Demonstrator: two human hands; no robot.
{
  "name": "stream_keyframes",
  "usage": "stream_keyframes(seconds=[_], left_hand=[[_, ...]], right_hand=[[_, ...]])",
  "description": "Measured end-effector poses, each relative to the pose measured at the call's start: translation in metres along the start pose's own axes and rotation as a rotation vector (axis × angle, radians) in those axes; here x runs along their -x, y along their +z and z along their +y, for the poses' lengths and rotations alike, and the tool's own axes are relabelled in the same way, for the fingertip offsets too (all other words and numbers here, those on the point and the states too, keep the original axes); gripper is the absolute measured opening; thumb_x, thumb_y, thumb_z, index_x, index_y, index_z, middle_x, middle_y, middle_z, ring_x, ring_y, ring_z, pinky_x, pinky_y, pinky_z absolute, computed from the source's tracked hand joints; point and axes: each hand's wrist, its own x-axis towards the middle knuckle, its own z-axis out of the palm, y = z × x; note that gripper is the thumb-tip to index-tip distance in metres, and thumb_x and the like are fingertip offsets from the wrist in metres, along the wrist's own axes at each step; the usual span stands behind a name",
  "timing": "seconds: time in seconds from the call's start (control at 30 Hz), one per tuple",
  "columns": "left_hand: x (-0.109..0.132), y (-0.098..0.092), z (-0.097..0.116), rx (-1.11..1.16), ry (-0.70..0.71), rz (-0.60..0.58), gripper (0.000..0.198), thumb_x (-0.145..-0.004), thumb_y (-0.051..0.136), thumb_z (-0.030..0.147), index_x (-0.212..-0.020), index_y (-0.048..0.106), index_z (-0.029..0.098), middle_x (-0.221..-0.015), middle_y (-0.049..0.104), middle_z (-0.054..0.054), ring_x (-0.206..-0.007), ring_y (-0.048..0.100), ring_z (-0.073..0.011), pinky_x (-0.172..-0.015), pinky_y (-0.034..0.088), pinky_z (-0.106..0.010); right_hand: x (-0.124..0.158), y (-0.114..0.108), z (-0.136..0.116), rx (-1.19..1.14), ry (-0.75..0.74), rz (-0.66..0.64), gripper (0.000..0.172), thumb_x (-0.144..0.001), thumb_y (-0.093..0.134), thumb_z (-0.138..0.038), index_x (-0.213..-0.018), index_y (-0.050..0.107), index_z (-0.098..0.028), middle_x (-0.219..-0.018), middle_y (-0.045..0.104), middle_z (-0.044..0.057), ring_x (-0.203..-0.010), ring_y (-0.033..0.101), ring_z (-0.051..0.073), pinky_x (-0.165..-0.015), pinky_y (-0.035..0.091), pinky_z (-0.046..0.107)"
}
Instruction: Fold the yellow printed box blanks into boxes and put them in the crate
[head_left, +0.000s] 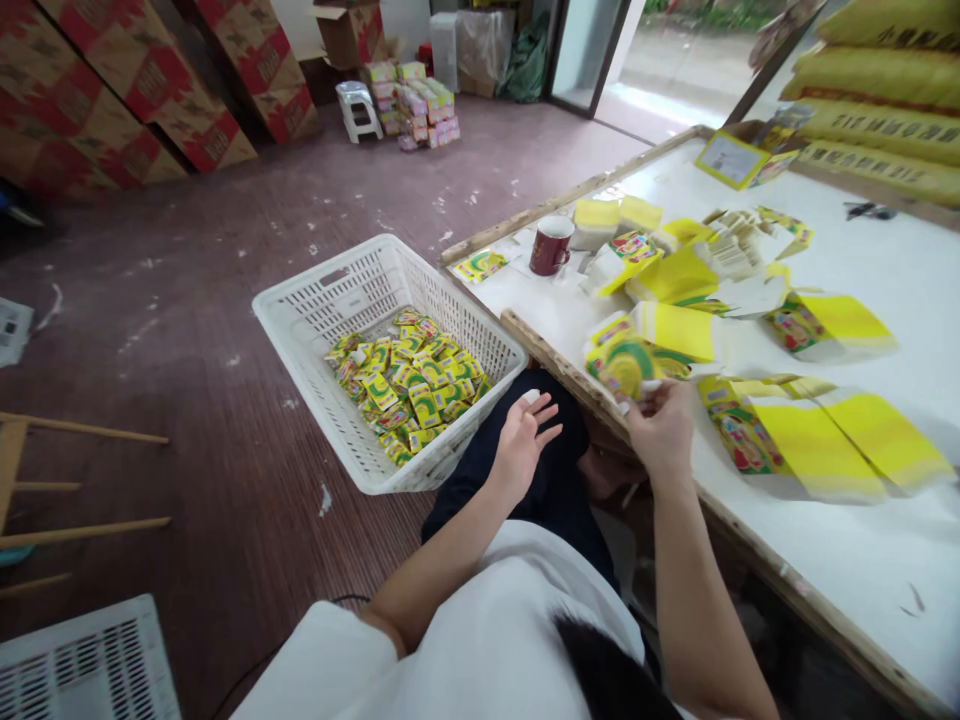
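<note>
My left hand (pixel 523 440) hangs over my lap with fingers spread and nothing in it, just right of the white plastic basket (pixel 315 310). The basket sits on the floor and holds several small yellow-green packets (pixel 405 385). My right hand (pixel 660 425) rests at the near edge of the white table (pixel 885 270), its fingers curled on a yellow-green folded carton (pixel 626 362). More flat yellow cartons (pixel 817 440) lie spread over the table beside it.
A red mug (pixel 551 245) stands at the table's far corner beside stacked cartons (pixel 731 250). Brown-red boxes (pixel 135 80) line the back wall, with a white stool (pixel 357 108) and stacked packs (pixel 420 105). Another white basket (pixel 82 665) sits bottom left, with wooden sticks (pixel 82 430) above it.
</note>
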Motion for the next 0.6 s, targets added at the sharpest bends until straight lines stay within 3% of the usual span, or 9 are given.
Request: stream_keyframes(seconds=[0.1, 0.13, 0.17, 0.27, 0.37, 0.5, 0.6], left_hand=[[0.003, 0.001, 0.001, -0.037, 0.124, -0.056, 0.071, -0.057, 0.085, 0.066, -0.107, 0.064, 0.021, -0.115, 0.069, -0.012, -0.119, 0.061, -0.0305, -0.093, 0.053, -0.040], [0.004, 0.001, 0.001, -0.049, 0.132, -0.059, 0.069, -0.058, 0.081, 0.071, -0.101, 0.064, 0.021, -0.105, 0.070, -0.011, -0.114, 0.063, -0.0308, -0.089, 0.054, -0.040], [0.004, 0.001, 0.002, -0.061, 0.134, -0.053, 0.066, -0.061, 0.076, 0.076, -0.094, 0.064, 0.021, -0.094, 0.069, -0.010, -0.106, 0.065, -0.0300, -0.084, 0.055, -0.039], [0.003, -0.004, 0.004, -0.100, 0.193, 0.027, 0.057, -0.074, 0.062, 0.078, -0.075, 0.055, 0.022, -0.070, 0.057, -0.002, -0.075, 0.062, -0.0192, -0.071, 0.053, -0.032], [0.001, -0.010, 0.004, -0.156, 0.286, 0.100, 0.053, -0.079, 0.064, 0.073, -0.072, 0.051, 0.022, -0.064, 0.046, 0.004, -0.056, 0.046, -0.0104, -0.061, 0.048, -0.024], [0.001, -0.012, 0.002, -0.225, 0.335, 0.037, 0.057, -0.063, 0.083, 0.066, -0.092, 0.063, 0.021, -0.078, 0.060, 0.002, -0.065, 0.054, -0.0114, -0.063, 0.048, -0.023], [0.003, -0.006, 0.002, -0.356, 0.309, -0.041, 0.048, -0.070, 0.083, 0.056, -0.096, 0.067, 0.019, -0.083, 0.068, -0.001, -0.074, 0.063, -0.0160, -0.074, 0.052, -0.028]], right_hand=[[0.049, 0.008, -0.022, -0.250, -0.119, -0.516, 0.033, -0.077, 0.072, -0.035, -0.097, 0.047, -0.025, -0.075, 0.058, -0.003, -0.062, 0.054, 0.015, -0.057, 0.045, 0.028], [0.066, 0.013, -0.029, -0.347, -0.109, -0.647, 0.032, -0.079, 0.072, -0.033, -0.098, 0.047, -0.025, -0.077, 0.058, -0.003, -0.063, 0.055, 0.015, -0.057, 0.046, 0.027], [0.081, 0.020, -0.035, -0.441, -0.085, -0.683, 0.032, -0.081, 0.071, -0.033, -0.098, 0.045, -0.025, -0.078, 0.057, -0.003, -0.064, 0.055, 0.014, -0.057, 0.046, 0.026], [0.110, 0.035, -0.044, -0.574, -0.031, -0.609, 0.043, -0.080, 0.075, -0.035, -0.107, 0.042, -0.027, -0.079, 0.055, -0.005, -0.065, 0.053, 0.014, -0.058, 0.047, 0.025], [0.112, 0.040, -0.043, -0.500, -0.066, -0.606, 0.046, -0.079, 0.076, -0.033, -0.114, 0.048, -0.026, -0.081, 0.060, -0.003, -0.069, 0.057, 0.015, -0.065, 0.050, 0.028], [0.093, 0.030, -0.030, -0.459, -0.087, -0.513, 0.022, -0.087, 0.066, -0.036, -0.105, 0.061, -0.024, -0.084, 0.068, 0.001, -0.075, 0.064, 0.018, -0.071, 0.054, 0.030], [0.078, 0.014, -0.019, -0.500, -0.041, -0.410, 0.020, -0.090, 0.063, -0.038, -0.103, 0.066, -0.023, -0.090, 0.073, 0.003, -0.078, 0.068, 0.020, -0.070, 0.057, 0.032]])
